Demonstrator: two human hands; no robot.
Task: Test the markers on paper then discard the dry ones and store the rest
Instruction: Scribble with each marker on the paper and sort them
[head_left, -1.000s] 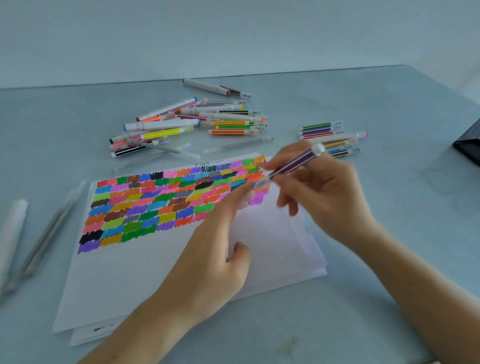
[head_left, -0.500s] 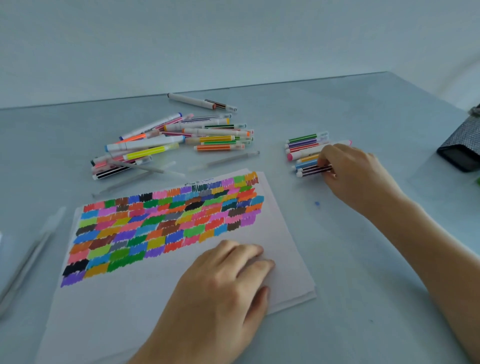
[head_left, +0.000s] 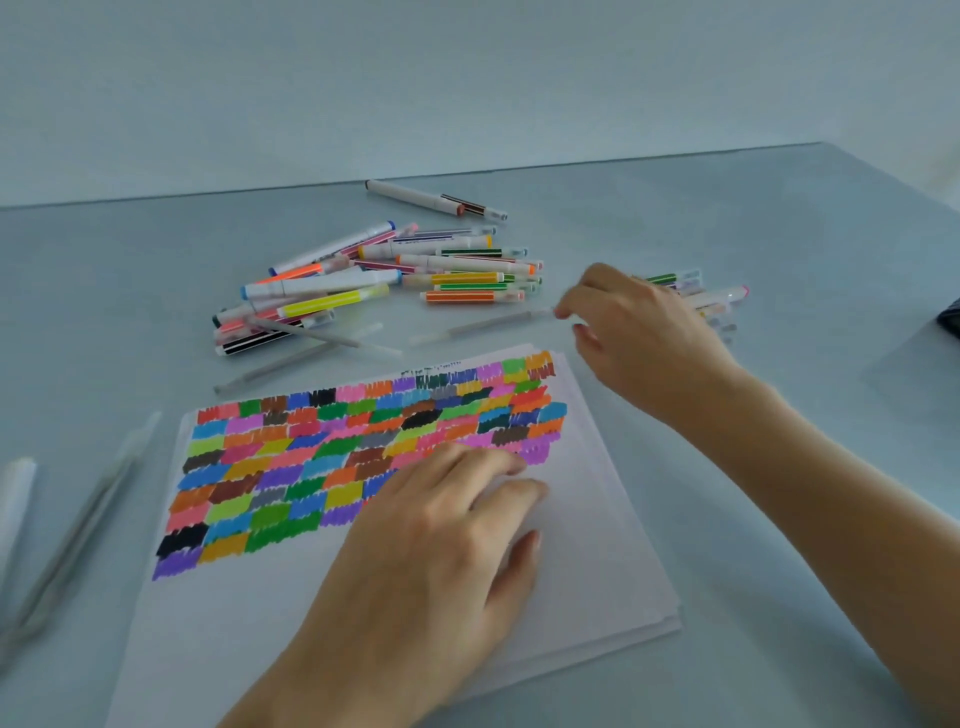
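A white paper stack (head_left: 597, 519) lies in front of me, its top sheet filled with colour swatches (head_left: 363, 447). My left hand (head_left: 441, 551) rests flat on the paper, fingers relaxed. My right hand (head_left: 639, 332) reaches left over the table, and its thumb and forefinger tips are at the right end of a pale translucent pen (head_left: 483, 325) lying flat. It holds nothing. A big pile of capped markers (head_left: 395, 280) lies behind the paper. A small marker group (head_left: 711, 301) sits behind my right hand, partly hidden by it.
More pale pens (head_left: 311, 338) lie between the pile and the paper. Two markers (head_left: 431, 200) lie apart at the back. Blurred pale sticks (head_left: 78, 525) lie at the left edge. A dark mesh case (head_left: 950, 317) shows at the right edge.
My right hand put the purple-striped marker down in the small group on the right, then swung left to the pale pen. My left hand settled flat on the paper.
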